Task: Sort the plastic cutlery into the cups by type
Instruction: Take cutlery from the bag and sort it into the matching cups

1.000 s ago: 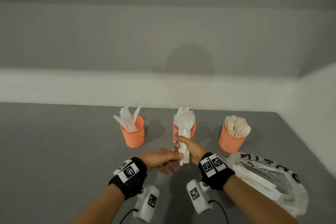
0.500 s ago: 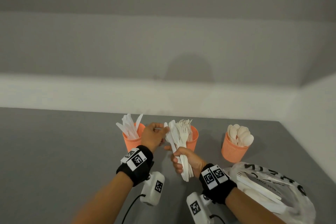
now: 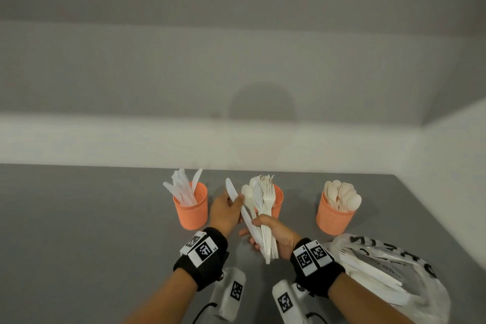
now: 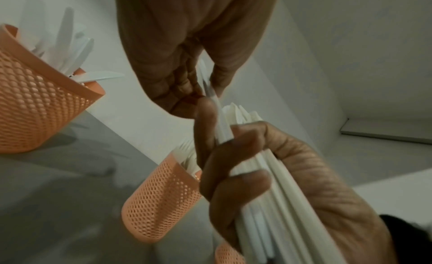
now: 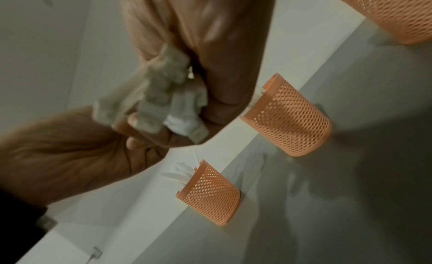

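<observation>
Three orange mesh cups stand in a row: the knife cup (image 3: 190,208), the fork cup (image 3: 278,198) and the spoon cup (image 3: 332,218). My right hand (image 3: 259,229) grips a bundle of white cutlery (image 3: 263,205) upright in front of the fork cup. Between the knife cup and the bundle, my left hand (image 3: 234,202) pinches a white knife (image 3: 231,189) at its blade, tip up. The knife's handle still runs down into the right hand's fingers. The left wrist view shows the pinched knife (image 4: 211,94) entering the bundle (image 4: 268,194). In the right wrist view the bundle's handle ends (image 5: 163,101) stick out below the fist.
A crumpled clear plastic bag (image 3: 410,260) holding more white cutlery lies on the grey table (image 3: 79,231) at the right, just behind my right wrist. A white wall ledge runs along the table's far edge, and a wall closes the right side.
My left hand rose from under the bundle to its top and now pinches a knife, fanned out to the left. My right hand tilted the bundle slightly.
</observation>
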A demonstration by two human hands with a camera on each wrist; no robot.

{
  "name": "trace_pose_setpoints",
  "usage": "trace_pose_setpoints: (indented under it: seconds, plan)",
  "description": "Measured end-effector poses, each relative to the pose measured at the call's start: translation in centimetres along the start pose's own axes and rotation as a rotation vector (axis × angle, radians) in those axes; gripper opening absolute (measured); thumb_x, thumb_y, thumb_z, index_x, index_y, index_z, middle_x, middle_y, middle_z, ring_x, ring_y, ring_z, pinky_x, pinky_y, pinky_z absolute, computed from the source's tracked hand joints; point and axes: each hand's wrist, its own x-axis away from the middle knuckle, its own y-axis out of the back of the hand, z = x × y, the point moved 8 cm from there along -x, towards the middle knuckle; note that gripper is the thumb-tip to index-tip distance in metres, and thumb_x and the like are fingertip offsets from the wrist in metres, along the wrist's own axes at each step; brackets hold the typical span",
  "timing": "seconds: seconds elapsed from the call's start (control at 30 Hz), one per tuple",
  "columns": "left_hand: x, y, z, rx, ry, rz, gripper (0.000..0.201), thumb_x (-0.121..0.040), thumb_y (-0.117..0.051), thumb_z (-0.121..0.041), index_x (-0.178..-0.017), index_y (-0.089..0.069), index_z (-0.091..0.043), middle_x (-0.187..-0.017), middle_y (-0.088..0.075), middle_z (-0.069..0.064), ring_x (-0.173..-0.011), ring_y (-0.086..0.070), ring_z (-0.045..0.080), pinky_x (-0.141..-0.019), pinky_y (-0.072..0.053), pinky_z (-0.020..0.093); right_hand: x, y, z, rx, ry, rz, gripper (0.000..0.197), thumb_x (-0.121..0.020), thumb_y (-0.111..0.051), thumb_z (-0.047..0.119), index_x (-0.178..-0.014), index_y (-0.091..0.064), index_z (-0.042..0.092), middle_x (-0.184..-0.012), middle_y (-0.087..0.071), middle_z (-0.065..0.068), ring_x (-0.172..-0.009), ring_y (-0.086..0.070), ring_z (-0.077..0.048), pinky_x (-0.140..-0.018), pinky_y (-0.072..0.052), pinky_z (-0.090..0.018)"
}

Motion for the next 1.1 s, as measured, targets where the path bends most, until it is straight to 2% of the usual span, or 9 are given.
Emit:
trace_pose_setpoints:
  seconds: [0.1, 0.17, 0.27, 0.4, 0.57, 0.7, 0.83, 1.0, 1.1]
  plan:
    - [-0.3, 0.8, 0.0, -0.004, -0.007, -0.073, 0.023, -0.097, -0.042, -0.019, -0.085, -0.056, -0.005, -0.064, -0.057, 0.007, -0.058, -0.056, 0.020, -0.060, -0.050, 0.033, 0.0, 0.3, -0.3, 0.029, -0.013, -0.006, 0.028, -0.078, -0.053, 0.020, -0.102, -0.058, 0.007, -0.078, -0.073, -0.009, -0.061, -0.067, -0.016, -0.057, -0.055, -0.026]
    - [-0.6, 1.8, -0.4, 0.135, 0.021, -0.148, 0.028, -0.100, -0.035, -0.021, -0.084, -0.052, -0.007, -0.062, -0.056, 0.008, -0.056, -0.056, 0.021, -0.059, -0.048, 0.033, 0.1, 0.6, -0.2, 0.022, -0.004, -0.021, 0.013, -0.086, -0.051, 0.014, -0.097, -0.056, 0.009, -0.075, -0.072, -0.010, -0.063, -0.069, -0.020, -0.061, -0.057, -0.030]
    - [-0.8, 2.6, -1.9, 0.328, 0.031, -0.172, 0.028, -0.101, -0.031, -0.024, -0.079, -0.047, -0.015, -0.053, -0.047, 0.003, -0.038, -0.049, 0.012, -0.048, -0.045, 0.026, 0.5, 1.1, -0.1, 0.092, 0.011, -0.082, 0.011, -0.092, -0.045, 0.008, -0.093, -0.056, 0.013, -0.055, -0.063, -0.001, -0.042, -0.055, -0.010, -0.045, -0.048, -0.021]
    - [-1.4, 2.3, -3.4, 0.137, -0.055, -0.117, 0.013, -0.095, -0.048, -0.026, -0.090, -0.055, -0.016, -0.064, -0.043, -0.003, -0.055, -0.040, 0.012, -0.058, -0.037, 0.024, 0.6, 1.1, 0.1, 0.105, 0.017, -0.096, 0.010, -0.092, -0.048, 0.012, -0.097, -0.056, 0.015, -0.044, -0.045, 0.005, -0.032, -0.036, -0.005, -0.036, -0.033, -0.015]
    - [-1.4, 0.7, -2.6, -0.031, -0.023, -0.069, 0.009, -0.085, -0.063, -0.017, -0.084, -0.061, -0.008, -0.072, -0.061, 0.000, -0.067, -0.056, 0.014, -0.052, -0.043, 0.010, 0.6, 0.8, 0.3, 0.121, 0.008, -0.081, 0.013, -0.094, -0.047, 0.018, -0.103, -0.057, 0.018, -0.043, -0.041, 0.007, -0.033, -0.035, -0.005, -0.037, -0.032, -0.014]
    - [-1.5, 0.1, -2.0, -0.158, 0.018, -0.096, 0.013, -0.082, -0.066, -0.022, -0.082, -0.063, -0.009, -0.068, -0.062, -0.002, -0.067, -0.060, 0.017, -0.060, -0.044, 0.022, 0.6, 0.6, 0.3, 0.177, 0.012, -0.064, 0.013, -0.095, -0.047, 0.019, -0.105, -0.054, 0.017, -0.044, -0.044, 0.008, -0.034, -0.039, -0.006, -0.038, -0.035, -0.015]
    - [-1.5, -0.4, -2.6, -0.295, -0.086, -0.070, 0.007, -0.082, -0.061, -0.014, -0.085, -0.057, -0.009, -0.065, -0.054, -0.004, -0.069, -0.055, 0.019, -0.055, -0.038, 0.022, 0.6, 0.8, 0.5, 0.129, 0.025, -0.047, 0.013, -0.095, -0.049, 0.025, -0.103, -0.055, 0.017, -0.050, -0.048, 0.005, -0.039, -0.044, -0.008, -0.040, -0.038, -0.018]
    - [-1.7, 0.1, -2.6, -0.084, -0.076, -0.124, 0.005, -0.088, -0.053, -0.007, -0.092, -0.051, -0.010, -0.071, -0.052, -0.004, -0.066, -0.052, 0.012, -0.055, -0.036, 0.016, 0.6, 1.4, 0.3, -0.037, 0.002, -0.073, 0.016, -0.094, -0.047, 0.027, -0.093, -0.051, 0.011, -0.056, -0.054, 0.002, -0.044, -0.049, -0.008, -0.044, -0.043, -0.018]
    - [-1.6, -0.1, -1.7, 0.067, -0.011, -0.122, 0.012, -0.090, -0.049, -0.011, -0.099, -0.052, -0.004, -0.076, -0.057, 0.009, -0.065, -0.054, 0.020, -0.060, -0.048, 0.031, 0.3, 1.7, 0.4, -0.013, 0.033, -0.117, 0.015, -0.093, -0.050, 0.022, -0.090, -0.053, 0.008, -0.059, -0.057, -0.001, -0.046, -0.051, -0.011, -0.044, -0.044, -0.020]
